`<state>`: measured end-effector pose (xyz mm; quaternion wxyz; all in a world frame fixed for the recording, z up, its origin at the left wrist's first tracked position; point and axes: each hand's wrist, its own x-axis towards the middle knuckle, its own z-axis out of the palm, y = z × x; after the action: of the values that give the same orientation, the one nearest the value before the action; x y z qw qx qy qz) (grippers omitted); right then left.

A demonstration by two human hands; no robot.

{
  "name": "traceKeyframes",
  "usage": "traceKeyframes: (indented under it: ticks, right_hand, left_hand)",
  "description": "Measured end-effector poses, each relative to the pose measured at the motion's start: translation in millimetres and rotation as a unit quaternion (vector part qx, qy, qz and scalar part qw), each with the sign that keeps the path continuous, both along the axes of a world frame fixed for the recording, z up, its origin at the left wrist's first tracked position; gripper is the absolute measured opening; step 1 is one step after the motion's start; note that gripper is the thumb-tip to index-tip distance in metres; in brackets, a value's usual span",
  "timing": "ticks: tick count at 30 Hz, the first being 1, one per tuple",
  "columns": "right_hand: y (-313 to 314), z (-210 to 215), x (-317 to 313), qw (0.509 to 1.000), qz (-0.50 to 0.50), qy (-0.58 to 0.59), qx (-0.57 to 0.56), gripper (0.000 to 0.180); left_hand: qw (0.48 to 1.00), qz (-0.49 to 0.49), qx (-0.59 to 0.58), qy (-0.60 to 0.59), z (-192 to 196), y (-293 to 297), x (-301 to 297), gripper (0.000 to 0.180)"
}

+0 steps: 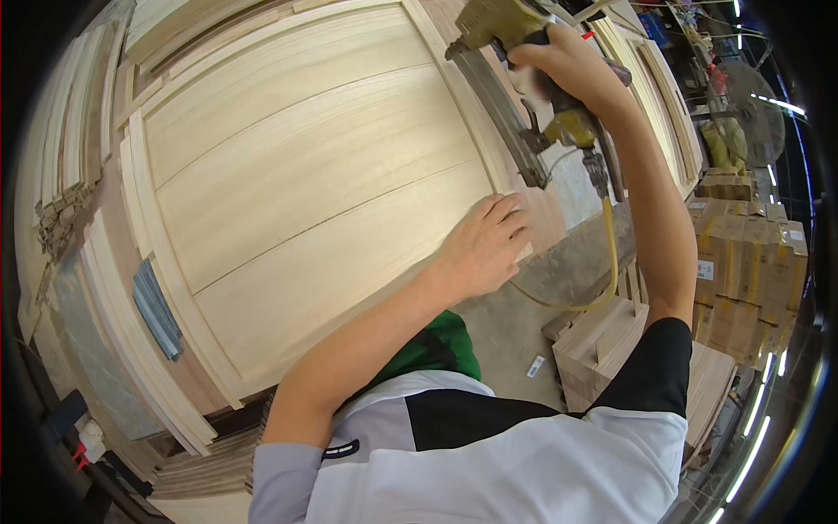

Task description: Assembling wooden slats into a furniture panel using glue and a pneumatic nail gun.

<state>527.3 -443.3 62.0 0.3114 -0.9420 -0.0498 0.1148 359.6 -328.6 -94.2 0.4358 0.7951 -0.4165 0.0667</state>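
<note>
A pale wooden panel point(323, 166) lies flat before me, its boards edged by a raised wooden frame. At the near right corner my left hand point(489, 244) curls its fingers around the frame strip point(478, 131); the fingertips are partly hidden. To the right of the panel, my right hand point(572, 70) grips the handle of a worn yellow nail gun point(497, 22). The gun is raised beside the frame, its long magazine pointing back toward me. From its fitting a yellow air hose point(613, 253) loops down toward the floor.
Strips of nails point(157, 310) lie on the left by the frame. Stacked wooden strips point(74, 122) stand farther left. Wooden boards point(602, 349) are piled at my right, with cardboard boxes point(742, 262) and a standing fan point(755, 113) beyond.
</note>
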Motion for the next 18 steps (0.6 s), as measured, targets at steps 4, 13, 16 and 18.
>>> traceKeyframes:
  ticks: [4, 13, 16, 18]
  right_hand:
    - [-16, -10, -15, 1.0, -0.013, -0.007, 0.014, 0.025]
    - [-24, 4, -68, 0.998, -0.061, 0.02, 0.001, 0.028]
    - [-26, -5, -75, 0.996, -0.076, 0.026, 0.024, 0.029]
    - [-29, -1, -83, 0.996, -0.087, 0.028, 0.008, 0.029]
  left_hand:
    - [0.999, -0.024, -0.002, -0.038, 4, -3, -1, 0.042]
    - [0.993, -0.028, -0.102, -0.054, 5, -6, -8, 0.019]
    - [0.992, -0.024, -0.112, -0.046, 4, -5, -8, 0.013]
    - [0.993, -0.017, -0.109, -0.044, 3, -5, -7, 0.011]
